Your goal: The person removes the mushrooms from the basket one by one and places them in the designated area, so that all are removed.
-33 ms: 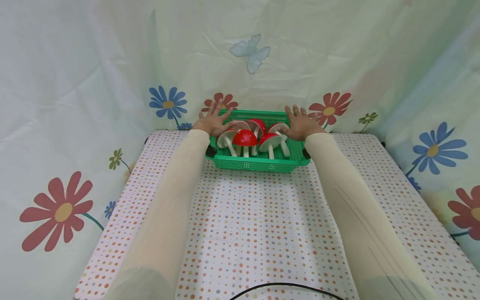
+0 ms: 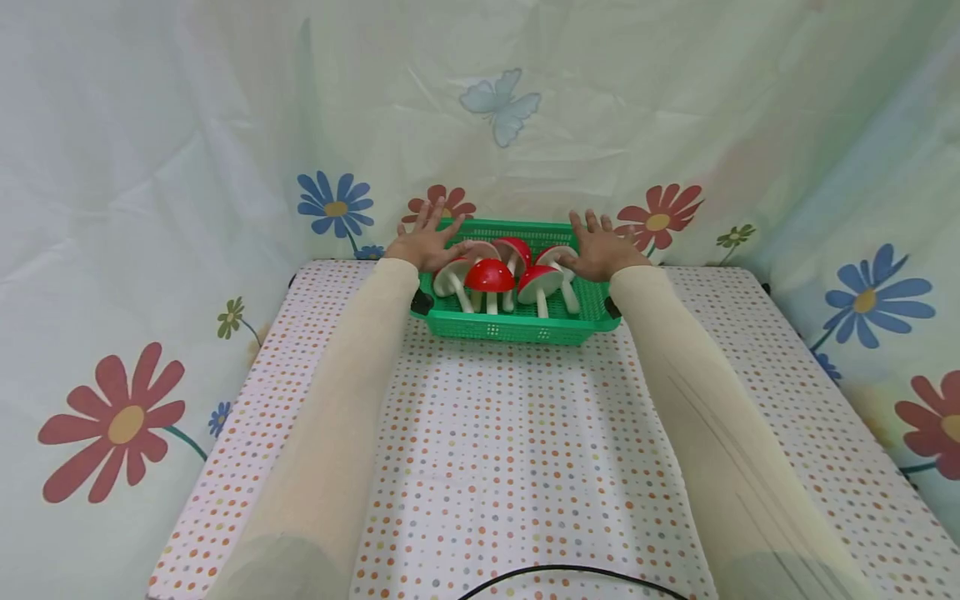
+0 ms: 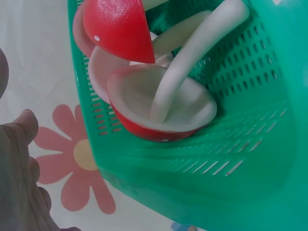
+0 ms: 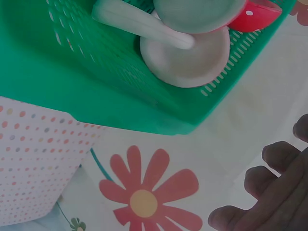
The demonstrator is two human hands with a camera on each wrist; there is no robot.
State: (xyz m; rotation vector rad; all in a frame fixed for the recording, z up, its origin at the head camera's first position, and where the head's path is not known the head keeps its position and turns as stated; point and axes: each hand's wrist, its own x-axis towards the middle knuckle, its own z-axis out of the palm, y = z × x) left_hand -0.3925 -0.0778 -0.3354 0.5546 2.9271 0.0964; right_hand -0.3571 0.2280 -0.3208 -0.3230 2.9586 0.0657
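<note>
A green plastic basket (image 2: 510, 322) stands at the far side of the table. Several toy mushrooms with red caps and white stems lie in it, among them an upright one with a shiny red cap (image 2: 490, 275). Over the basket's left end my left hand (image 2: 426, 247) is held with fingers spread. Above the right end is my right hand (image 2: 598, 252), its fingers straight and the thumb turned inward. Neither hand holds anything. In the left wrist view a tipped mushroom (image 3: 139, 96) shows its pale underside; another mushroom (image 4: 187, 65) appears in the right wrist view.
The table has a dotted cover (image 2: 487, 433). A flowered cloth (image 2: 637, 108) hangs close behind the basket and along both sides. A black cable (image 2: 570, 567) curves across the near edge.
</note>
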